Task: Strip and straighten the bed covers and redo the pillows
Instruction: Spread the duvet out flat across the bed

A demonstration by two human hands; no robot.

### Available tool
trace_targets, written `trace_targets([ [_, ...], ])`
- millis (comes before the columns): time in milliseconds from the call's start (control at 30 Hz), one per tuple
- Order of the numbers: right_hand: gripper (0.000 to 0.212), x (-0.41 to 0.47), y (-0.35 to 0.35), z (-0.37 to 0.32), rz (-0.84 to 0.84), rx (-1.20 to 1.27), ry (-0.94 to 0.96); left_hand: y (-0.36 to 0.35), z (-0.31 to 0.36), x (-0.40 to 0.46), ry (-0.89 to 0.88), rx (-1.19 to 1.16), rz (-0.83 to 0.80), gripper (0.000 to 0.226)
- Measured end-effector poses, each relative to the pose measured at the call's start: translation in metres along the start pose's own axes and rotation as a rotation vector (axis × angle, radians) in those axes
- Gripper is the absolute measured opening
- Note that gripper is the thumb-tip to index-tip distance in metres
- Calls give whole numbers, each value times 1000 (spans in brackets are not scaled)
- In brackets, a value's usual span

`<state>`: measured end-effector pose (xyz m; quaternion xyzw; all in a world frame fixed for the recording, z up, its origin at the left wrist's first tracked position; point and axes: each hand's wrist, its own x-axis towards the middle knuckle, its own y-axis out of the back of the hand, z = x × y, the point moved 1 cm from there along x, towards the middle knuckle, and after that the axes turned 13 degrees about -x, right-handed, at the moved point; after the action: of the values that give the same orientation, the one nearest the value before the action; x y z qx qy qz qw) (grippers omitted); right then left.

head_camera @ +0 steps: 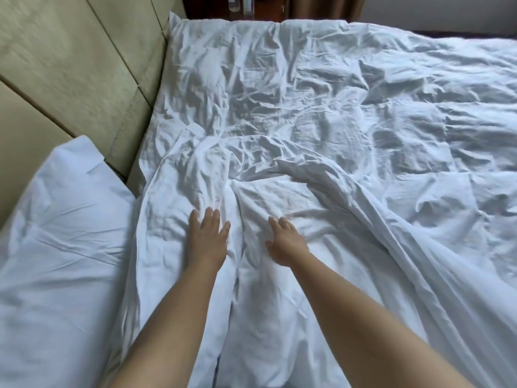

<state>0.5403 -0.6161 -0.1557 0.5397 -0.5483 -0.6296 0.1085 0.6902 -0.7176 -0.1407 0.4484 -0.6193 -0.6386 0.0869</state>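
A white, heavily wrinkled duvet covers the bed. Its near edge lies bunched in folds in front of me. My left hand lies flat on a fold of the cover, fingers straight and pointing away from me. My right hand presses the cover a little to the right, fingers straight and slightly spread. A white pillow lies at the left, leaning against the headboard and partly under the cover's edge.
A padded beige headboard runs along the left side. At the far top, a dark wooden bedside table holds clear bottles. A brown curtain hangs beyond it.
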Motion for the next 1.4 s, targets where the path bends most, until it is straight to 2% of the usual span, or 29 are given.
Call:
trace_targets([
  [133,65,-41,-4,-8,-19,11,32,-1,8,-35,5,-31,-14,54],
  [267,62,-79,-11,-5,-44,-84,33,0,18,-69,14,-62,-40,57],
  [400,61,-112,-16,2,35,-182,36,-2,31,-100,-14,-167,13,57],
  [600,58,-174,-23,29,88,-203,-3,-1,66,-137,-85,-246,32,58],
  [967,59,-273,-27,147,143,-145,-171,30,192,-189,-218,-187,112,61],
  [1167,59,-309,-45,234,160,-96,-152,37,287,-211,-216,-117,139,61],
  [1400,61,-344,-75,360,76,-60,-67,21,424,-247,-188,-216,77,65],
])
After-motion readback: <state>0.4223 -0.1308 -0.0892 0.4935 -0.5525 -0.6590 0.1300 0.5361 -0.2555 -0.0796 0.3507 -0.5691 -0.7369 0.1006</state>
